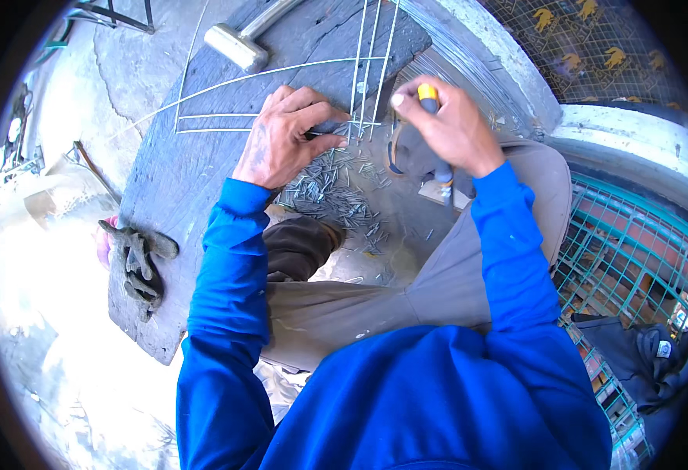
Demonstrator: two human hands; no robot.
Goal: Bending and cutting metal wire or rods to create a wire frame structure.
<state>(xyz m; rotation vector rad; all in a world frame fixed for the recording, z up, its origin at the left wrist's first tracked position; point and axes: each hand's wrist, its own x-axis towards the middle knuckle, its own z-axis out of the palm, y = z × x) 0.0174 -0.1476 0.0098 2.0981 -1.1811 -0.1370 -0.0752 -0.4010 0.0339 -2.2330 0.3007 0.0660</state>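
Observation:
My left hand (290, 133) is closed in a pinch at the near end of several long thin metal rods (357, 78), where short crosspieces meet them. Something dark shows between its thumb and fingers, too hidden to name. To its right, my right hand (455, 125) is wrapped round a tool with a yellow-and-dark handle (427, 94); the tool's lower part is blurred, so its kind is unclear. Just below my left hand, a heap of short cut metal pins (332, 192) lies scattered.
The dark worktop (179, 188) carries a hammer (236, 48) with a pale metal head at the far side, a bent thin rod (218, 84) and dark work gloves (142, 266) at the left. More long rods (469, 70) lie beyond my right hand. A green wire cage (622, 251) stands at the right.

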